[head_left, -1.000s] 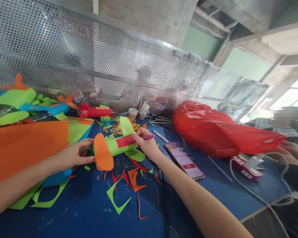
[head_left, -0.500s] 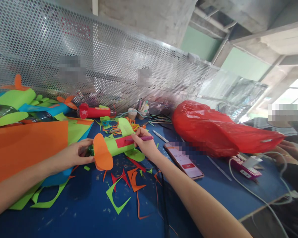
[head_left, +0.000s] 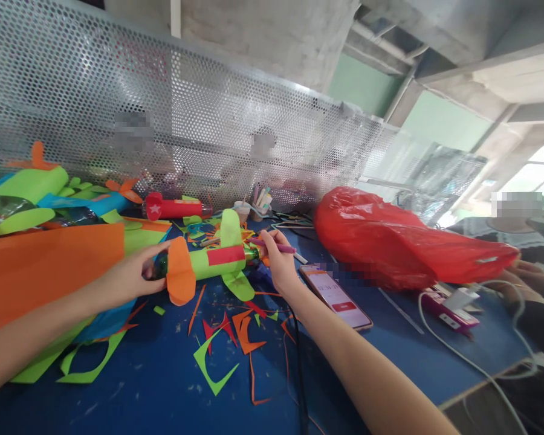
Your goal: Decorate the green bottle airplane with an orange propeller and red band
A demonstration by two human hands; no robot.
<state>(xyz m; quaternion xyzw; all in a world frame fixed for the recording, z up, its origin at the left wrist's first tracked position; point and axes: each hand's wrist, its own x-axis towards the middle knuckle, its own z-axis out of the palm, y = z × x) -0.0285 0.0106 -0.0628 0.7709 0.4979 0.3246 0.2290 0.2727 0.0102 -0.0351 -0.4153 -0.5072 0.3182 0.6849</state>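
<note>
My left hand (head_left: pixel 156 269) grips the left end of a plastic bottle model plane (head_left: pixel 199 264), thumb and fingers around its dark green end. The body is wrapped in lime green paper with a red rectangle (head_left: pixel 225 255) on it. An orange tailpiece (head_left: pixel 181 270) stands by my left fingers, and green rounded wings (head_left: pixel 231 226) stick out near the other end. In my right hand (head_left: pixel 276 257) is a purple pen (head_left: pixel 284 248), pinched between thumb and fingers beside the bottle's green neck (head_left: pixel 252 254). The pen's tip is hard to make out.
Paper scraps (head_left: pixel 242 332) litter the blue table (head_left: pixel 163 386). Orange sheets (head_left: pixel 54 266) and finished paper planes (head_left: pixel 179 208) lie left and behind. To the right are a phone (head_left: pixel 338 296), a big red plastic bag (head_left: pixel 376 235) and a white cable (head_left: pixel 457 350). Another person's hand (head_left: pixel 526 278) is at far right.
The purple pen and my right hand have moved right, off the red rectangle. The plane has shifted slightly left and turned, so both green wings show more fully.
</note>
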